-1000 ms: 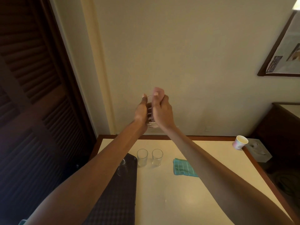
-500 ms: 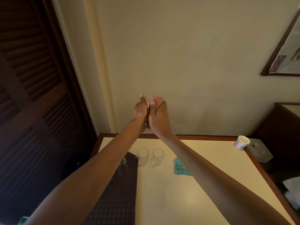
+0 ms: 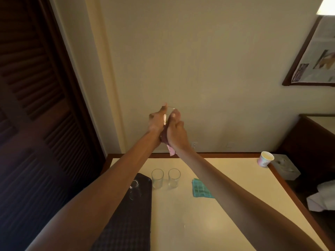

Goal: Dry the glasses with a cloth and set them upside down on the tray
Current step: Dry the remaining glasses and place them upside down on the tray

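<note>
Head view: the left hand (image 3: pixel 156 122) curls its fingers round a clear glass (image 3: pixel 170 109), held high between both palms; the right hand (image 3: pixel 176 132) clenches a pink cloth (image 3: pixel 171 151) against the glass wall, its tail hanging below the wrist. Far beneath the fingers, two upright glasses (image 3: pixel 157 178) stand beside the dark tray (image 3: pixel 143 207), which bears one upturned glass (image 3: pixel 135 190). The risk as I judge it — a wet glass, squeezed and twisted aloft, may slip from the left fingers; a drop would likely strike the glasses below.

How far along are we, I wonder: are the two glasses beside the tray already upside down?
No, the first glass and second glass stand rims up on the table, beside the tray.
</note>
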A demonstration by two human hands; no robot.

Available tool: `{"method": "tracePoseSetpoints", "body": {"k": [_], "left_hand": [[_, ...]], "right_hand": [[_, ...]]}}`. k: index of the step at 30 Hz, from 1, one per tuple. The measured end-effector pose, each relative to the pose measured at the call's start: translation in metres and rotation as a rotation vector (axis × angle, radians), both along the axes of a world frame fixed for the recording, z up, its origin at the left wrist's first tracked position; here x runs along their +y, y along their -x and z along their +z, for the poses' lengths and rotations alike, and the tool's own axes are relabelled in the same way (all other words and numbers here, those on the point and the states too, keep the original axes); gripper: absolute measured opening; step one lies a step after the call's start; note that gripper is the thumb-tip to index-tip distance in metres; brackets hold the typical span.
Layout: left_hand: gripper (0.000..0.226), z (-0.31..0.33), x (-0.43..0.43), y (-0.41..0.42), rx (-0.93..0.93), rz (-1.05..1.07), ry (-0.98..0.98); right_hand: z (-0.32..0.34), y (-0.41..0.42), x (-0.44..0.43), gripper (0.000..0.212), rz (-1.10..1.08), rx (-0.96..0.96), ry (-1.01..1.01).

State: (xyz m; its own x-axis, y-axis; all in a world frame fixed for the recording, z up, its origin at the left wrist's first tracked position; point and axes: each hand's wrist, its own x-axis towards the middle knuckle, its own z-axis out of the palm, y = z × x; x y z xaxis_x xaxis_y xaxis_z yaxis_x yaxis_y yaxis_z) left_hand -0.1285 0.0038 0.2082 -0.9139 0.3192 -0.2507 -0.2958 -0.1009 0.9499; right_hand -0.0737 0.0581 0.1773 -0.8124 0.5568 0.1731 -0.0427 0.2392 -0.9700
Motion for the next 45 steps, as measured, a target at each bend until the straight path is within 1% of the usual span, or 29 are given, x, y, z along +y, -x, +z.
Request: {"method": "tracePoseSetpoints", "body": {"k": [1,2,4,5,6,7,10,12,13,16,18,19,21,22,23,24,27,28,29,31,33,36,39,42,45], "left_hand": [[0.072,-0.001,0.0,0.001,0.0,-0.005,0.001],[0.071,-0.003,0.001,0.001,-0.003,-0.001,-0.007],[0.057,-0.005,0.001,-0.003,0.001,-0.008,-0.014],[0.056,-0.008,0.003,-0.003,-0.001,-0.029,-0.013],[0.057,-0.011,0.005,-0.003,0.002,-0.043,-0.017],[0.059,-0.012,0.006,-0.005,0.009,-0.047,-0.01],[0.068,-0.011,0.006,-0.01,0.037,-0.078,0.023],[0.059,-0.01,0.005,-0.01,0.074,-0.07,0.028],[0.054,-0.009,0.004,-0.009,0.078,-0.039,0.014],[0.051,-0.007,0.003,-0.005,0.088,0.05,-0.025],[0.047,-0.004,0.001,-0.009,0.108,0.078,0.003],[0.048,-0.005,0.002,-0.011,0.104,0.052,0.004],[0.06,-0.01,0.003,-0.016,0.079,-0.009,0.0],[0.064,-0.014,0.004,-0.018,0.079,-0.024,-0.01],[0.065,-0.017,0.005,-0.021,0.085,-0.037,-0.023],[0.064,-0.016,0.005,-0.025,0.09,-0.057,-0.024],[0.046,-0.015,0.007,-0.029,0.154,-0.087,0.01],[0.041,-0.016,0.008,-0.03,0.181,-0.082,0.032],[0.037,-0.016,0.009,-0.031,0.2,-0.058,0.051],[0.04,-0.018,0.009,-0.03,0.216,-0.003,0.098],[0.041,-0.017,0.009,-0.029,0.246,0.015,0.135],[0.035,-0.014,0.009,-0.025,0.243,0.032,0.088],[0.04,-0.013,0.011,-0.022,0.251,0.078,0.082],[0.048,-0.011,0.01,-0.025,0.244,0.073,0.02],[0.067,-0.014,0.004,-0.028,0.341,0.033,0.094]], "right_hand": [[0.0,-0.001,-0.002,0.043,-0.016,0.044,-0.074],[-0.001,0.001,0.0,0.039,-0.036,0.083,-0.169],[0.001,0.003,0.004,0.042,-0.083,0.168,-0.306],[0.003,0.005,0.007,0.043,-0.108,0.188,-0.316],[0.006,0.006,0.012,0.044,-0.131,0.166,-0.284],[0.01,0.005,0.016,0.049,-0.128,0.121,-0.203],[0.017,0.008,0.024,0.074,-0.089,-0.051,0.132],[0.015,0.005,0.02,0.079,-0.044,-0.102,0.267],[0.011,0.0,0.017,0.08,-0.012,-0.112,0.264],[0.0,-0.014,0.007,0.076,0.062,-0.113,0.111],[-0.006,-0.016,0.002,0.063,0.078,-0.049,0.03],[-0.005,-0.016,0.0,0.055,0.052,0.009,-0.038],[-0.002,-0.012,0.003,0.036,-0.05,0.154,-0.239],[0.003,-0.013,0.004,0.029,-0.089,0.212,-0.303],[0.007,-0.012,0.008,0.027,-0.116,0.201,-0.321],[0.013,-0.013,0.011,0.031,-0.126,0.143,-0.278],[0.014,-0.008,0.025,0.068,-0.102,-0.107,0.059],[0.012,-0.007,0.028,0.076,-0.08,-0.149,0.156],[0.007,-0.005,0.03,0.079,-0.057,-0.168,0.229],[-0.001,-0.006,0.03,0.077,0.009,-0.172,0.324],[-0.009,-0.009,0.031,0.075,0.082,-0.198,0.325],[-0.018,-0.017,0.031,0.069,0.195,-0.222,0.39],[-0.023,-0.024,0.035,0.068,0.234,-0.215,0.526],[-0.025,-0.031,0.039,0.075,0.277,-0.197,0.724],[-0.031,-0.035,0.047,0.08,0.288,-0.16,0.863]]}}
